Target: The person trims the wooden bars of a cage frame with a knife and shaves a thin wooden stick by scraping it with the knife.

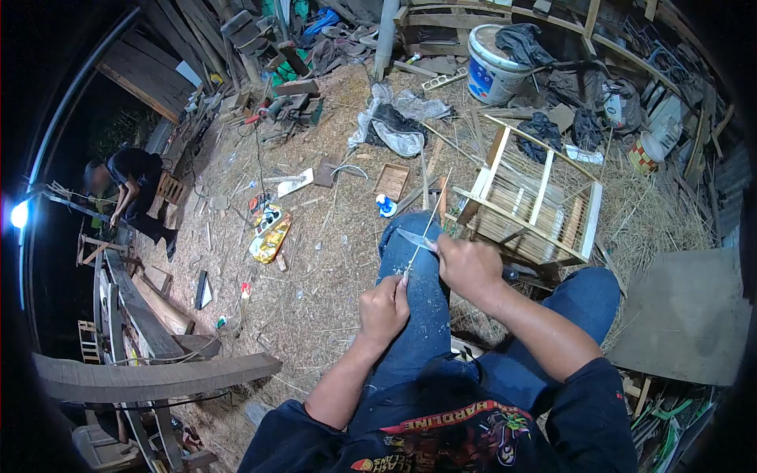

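Note:
My left hand [384,309] is closed around the near end of a thin wooden stick [430,225], which slants up and away over my knee. In my right hand [468,268] is a knife [415,239], its blade lying across the stick just beyond the left hand. Pale shavings dot my jeans below the blade. Right of the knee stands a small slatted wooden cage [541,189] with thin bars. A blue-and-white bottle [385,206] stands on the ground beyond the knee.
Shavings and straw cover the ground. A shallow wooden tray [391,180], a power strip [269,221] and a white bucket [490,75] are ahead. A curved wooden beam [158,378] runs along the left. Another person [134,185] bends over at the far left.

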Available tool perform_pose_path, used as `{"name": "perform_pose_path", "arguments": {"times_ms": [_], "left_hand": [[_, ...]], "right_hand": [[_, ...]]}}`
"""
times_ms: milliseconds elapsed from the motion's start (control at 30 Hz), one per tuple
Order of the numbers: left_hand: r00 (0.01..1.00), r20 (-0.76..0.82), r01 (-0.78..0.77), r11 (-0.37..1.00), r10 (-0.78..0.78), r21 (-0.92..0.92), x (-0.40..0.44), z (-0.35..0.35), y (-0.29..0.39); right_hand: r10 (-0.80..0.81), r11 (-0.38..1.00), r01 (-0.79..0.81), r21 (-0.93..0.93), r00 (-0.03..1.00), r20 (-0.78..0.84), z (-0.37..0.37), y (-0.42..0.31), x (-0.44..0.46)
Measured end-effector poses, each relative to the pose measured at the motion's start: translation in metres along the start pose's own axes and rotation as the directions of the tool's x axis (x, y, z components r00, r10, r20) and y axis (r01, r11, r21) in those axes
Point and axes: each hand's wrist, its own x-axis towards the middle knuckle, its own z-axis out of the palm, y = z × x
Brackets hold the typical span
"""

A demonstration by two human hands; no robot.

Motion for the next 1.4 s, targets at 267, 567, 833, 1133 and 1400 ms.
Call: {"name": "perform_pose_path", "arguments": {"times_ms": [267, 567, 833, 1133, 1400], "left_hand": [[1.0, -0.006, -0.024, 1.0, 0.024, 0.018, -0.001, 0.003, -0.003], [0.999, 0.002, -0.034, 0.999, 0.034, 0.017, 0.001, 0.004, -0.003], [0.967, 0.254, -0.05, 0.942, -0.038, 0.332, 0.019, -0.029, 0.023], [0.938, 0.346, -0.029, 0.993, -0.013, 0.116, 0.145, -0.018, 0.027], [0.772, 0.629, 0.122, 0.993, -0.095, 0.001, 0.175, 0.019, 0.007]], "right_hand": [[0.028, 1.0, -0.026, 0.016, 0.989, -0.143, 0.003, 0.003, 0.005], [0.024, 0.999, -0.023, 0.041, 1.0, -0.014, -0.004, -0.012, -0.004], [-0.051, 0.998, 0.052, 0.03, 0.999, -0.013, -0.001, -0.004, -0.002], [-0.106, 0.994, 0.106, -0.034, 0.994, -0.014, -0.004, -0.008, 0.0], [-0.093, 0.994, 0.087, -0.072, 0.993, -0.073, -0.003, 0.001, -0.001]]}}
